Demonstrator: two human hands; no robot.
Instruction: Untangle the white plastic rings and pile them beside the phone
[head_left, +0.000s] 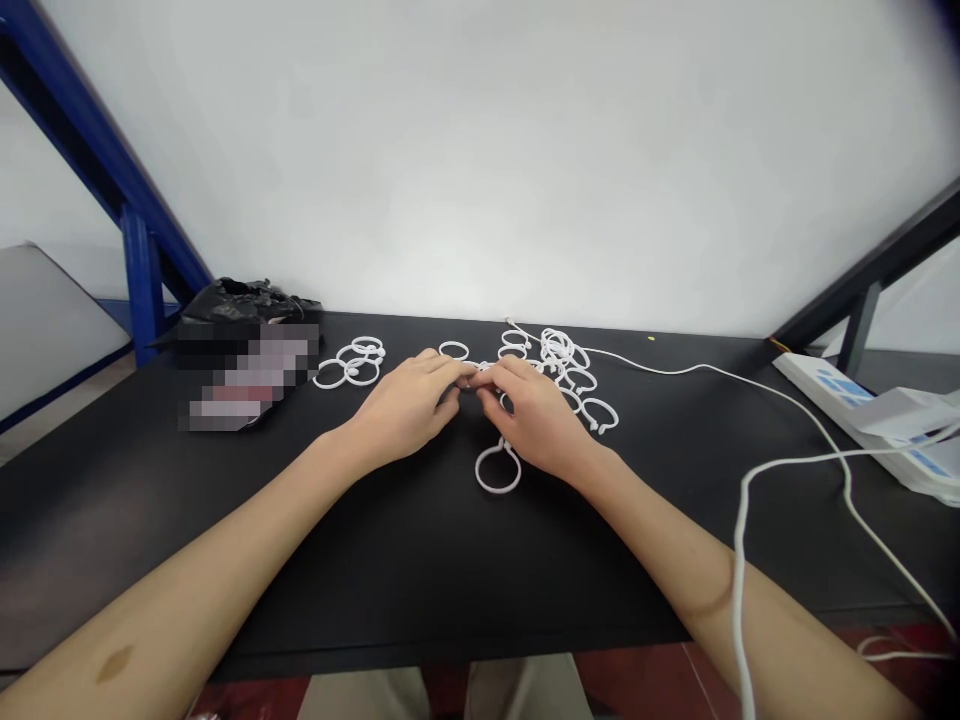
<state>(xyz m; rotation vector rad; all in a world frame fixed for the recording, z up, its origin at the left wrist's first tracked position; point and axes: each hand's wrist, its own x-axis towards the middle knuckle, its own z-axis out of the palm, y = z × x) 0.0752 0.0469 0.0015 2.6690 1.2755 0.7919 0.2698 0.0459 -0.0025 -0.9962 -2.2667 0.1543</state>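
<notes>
My left hand (411,405) and my right hand (534,412) meet over the middle of the black table. Their fingertips are pinched together around a small white piece, seemingly a white curtain ring, mostly hidden by the fingers. Just behind the left fingers lies a white ring (454,344). In front of my right hand lies another open ring (498,486) with knobbed ends. Several more rings (600,412) spread behind and to the right of my right hand, some partly covered by it. To the left of my left hand sits a cluster of several overlapping rings (330,385).
A black plastic bag (247,300) and a blurred package (247,385) lie at the left on the black table (420,570). A coiled white cable (675,369) runs rightward, with a loop passing over my right forearm. White-and-blue boxes (855,395) lie at the right edge.
</notes>
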